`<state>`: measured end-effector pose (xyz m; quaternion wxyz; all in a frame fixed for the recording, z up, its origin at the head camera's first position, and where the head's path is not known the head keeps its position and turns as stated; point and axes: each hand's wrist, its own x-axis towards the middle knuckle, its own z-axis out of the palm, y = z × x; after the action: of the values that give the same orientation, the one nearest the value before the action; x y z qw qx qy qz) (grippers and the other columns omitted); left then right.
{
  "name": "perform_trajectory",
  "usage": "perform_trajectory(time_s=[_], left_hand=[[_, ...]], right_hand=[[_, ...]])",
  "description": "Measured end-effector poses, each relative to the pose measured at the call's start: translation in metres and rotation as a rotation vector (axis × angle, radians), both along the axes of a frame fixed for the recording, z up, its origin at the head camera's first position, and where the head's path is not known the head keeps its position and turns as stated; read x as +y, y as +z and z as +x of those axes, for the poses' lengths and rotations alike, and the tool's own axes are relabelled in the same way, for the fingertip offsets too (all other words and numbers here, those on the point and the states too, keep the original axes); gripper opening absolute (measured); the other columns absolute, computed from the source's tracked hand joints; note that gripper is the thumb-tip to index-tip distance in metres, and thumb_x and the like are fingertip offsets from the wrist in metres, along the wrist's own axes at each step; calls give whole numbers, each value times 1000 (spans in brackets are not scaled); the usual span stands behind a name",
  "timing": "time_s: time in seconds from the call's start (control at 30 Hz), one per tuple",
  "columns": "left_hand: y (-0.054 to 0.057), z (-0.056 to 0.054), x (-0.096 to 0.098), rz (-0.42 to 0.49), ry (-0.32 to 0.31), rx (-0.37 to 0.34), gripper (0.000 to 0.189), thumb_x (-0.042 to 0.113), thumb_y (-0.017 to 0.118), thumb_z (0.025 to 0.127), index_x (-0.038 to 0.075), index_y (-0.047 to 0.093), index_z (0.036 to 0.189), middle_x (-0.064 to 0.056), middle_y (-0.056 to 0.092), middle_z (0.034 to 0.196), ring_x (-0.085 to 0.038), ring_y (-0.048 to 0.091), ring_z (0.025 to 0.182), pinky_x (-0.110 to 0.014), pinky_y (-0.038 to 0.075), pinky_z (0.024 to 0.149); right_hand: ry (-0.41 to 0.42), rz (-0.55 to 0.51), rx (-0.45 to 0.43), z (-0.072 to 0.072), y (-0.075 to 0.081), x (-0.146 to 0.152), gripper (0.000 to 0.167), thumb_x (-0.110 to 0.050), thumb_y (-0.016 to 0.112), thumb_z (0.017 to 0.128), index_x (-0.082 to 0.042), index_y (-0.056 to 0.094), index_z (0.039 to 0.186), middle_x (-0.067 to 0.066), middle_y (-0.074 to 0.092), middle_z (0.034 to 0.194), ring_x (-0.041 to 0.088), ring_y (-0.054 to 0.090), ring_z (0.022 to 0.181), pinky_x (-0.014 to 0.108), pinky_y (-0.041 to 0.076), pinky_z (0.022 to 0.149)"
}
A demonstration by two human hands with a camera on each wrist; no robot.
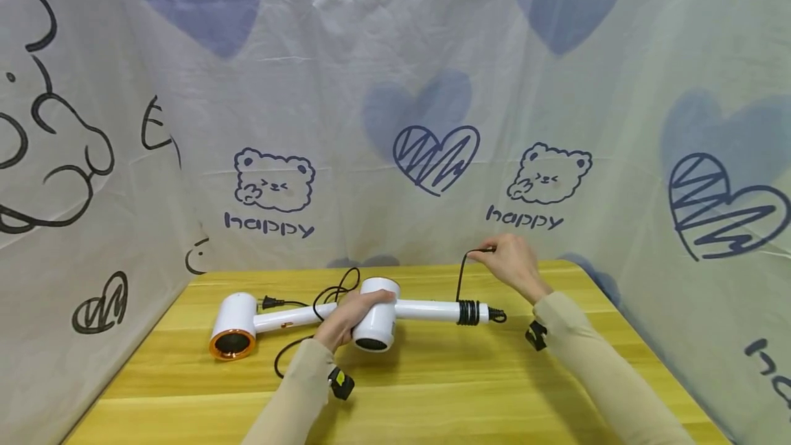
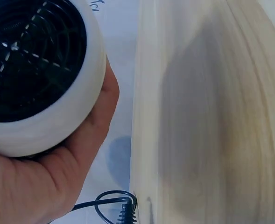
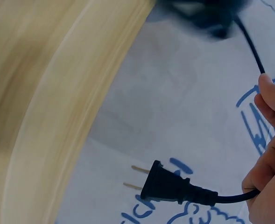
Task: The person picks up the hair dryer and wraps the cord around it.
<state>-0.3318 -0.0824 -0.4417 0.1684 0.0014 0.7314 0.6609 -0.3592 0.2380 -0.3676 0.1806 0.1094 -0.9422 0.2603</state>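
Note:
My left hand grips the barrel of a white hair dryer, whose handle points right. Its dark round grille fills the upper left of the left wrist view. Several turns of black cord are wound round the handle near its end. From these turns the cord rises to my right hand, which pinches it between thumb and fingers above the table. In the right wrist view, a two-pin plug sticks out from the cord below that hand.
Left of my left hand, a second white hair dryer with an orange rim lies on the wooden table. Its loose black cord loops behind my left hand, and its plug rests near the barrel. Printed cloth surrounds the table.

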Motion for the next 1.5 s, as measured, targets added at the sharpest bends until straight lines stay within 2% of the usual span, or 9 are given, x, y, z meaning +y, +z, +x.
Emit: perform_trajectory(time_s=[0.13,0.33,0.57,0.73,0.87,1.07,1.27,1.5], left_hand=[[-4,-1,1,-3,22,19,71,46,74,79,-1,48,126,-16,66,97,-25,68,77,-39,61,67],[-5,-2,5,-14,52,85,72,44,75,79,2,45,130,-17,64,99,-25,66,76,-39,61,65],[0,4,9,-139,179,226,71,39,79,76,0,46,125,-19,61,103,-26,65,74,-37,59,57],[6,6,11,-158,229,301,76,37,82,72,2,44,128,-20,59,106,-28,65,75,-37,60,54],[10,7,13,-228,255,331,83,41,82,72,3,42,133,-19,59,106,-27,64,76,-34,58,55],[11,6,13,-287,356,342,85,47,81,71,1,43,131,-17,59,107,-26,62,80,-32,56,57],[12,3,12,-237,466,335,82,48,80,72,1,45,130,-17,59,110,-27,61,86,-31,56,63],[13,3,13,-172,562,366,83,47,80,74,3,43,133,-16,59,109,-28,61,89,-31,56,65]], right_hand=[[13,8,33,3,2,-4,29,-41,73,86,-13,78,92,9,76,93,10,50,51,21,32,40],[12,20,53,8,4,-6,27,-38,74,85,-13,78,92,8,76,92,10,45,47,20,28,38],[53,29,51,17,8,-13,22,-35,75,84,-14,79,90,6,76,87,7,34,41,19,21,36],[64,37,79,22,10,-18,21,-34,76,85,-14,79,89,4,76,85,7,41,42,20,27,37],[75,39,90,26,11,-21,19,-34,76,85,-15,79,87,2,75,82,7,45,44,20,31,38],[110,18,116,32,9,-22,15,-30,76,84,-16,78,83,-1,73,73,8,39,40,20,27,37],[112,31,162,36,1,-23,17,-33,76,84,-16,77,80,-3,70,68,6,33,42,20,24,39],[154,39,199,39,-7,-25,15,-31,76,84,-17,77,79,-5,68,66,3,36,41,19,26,39]])
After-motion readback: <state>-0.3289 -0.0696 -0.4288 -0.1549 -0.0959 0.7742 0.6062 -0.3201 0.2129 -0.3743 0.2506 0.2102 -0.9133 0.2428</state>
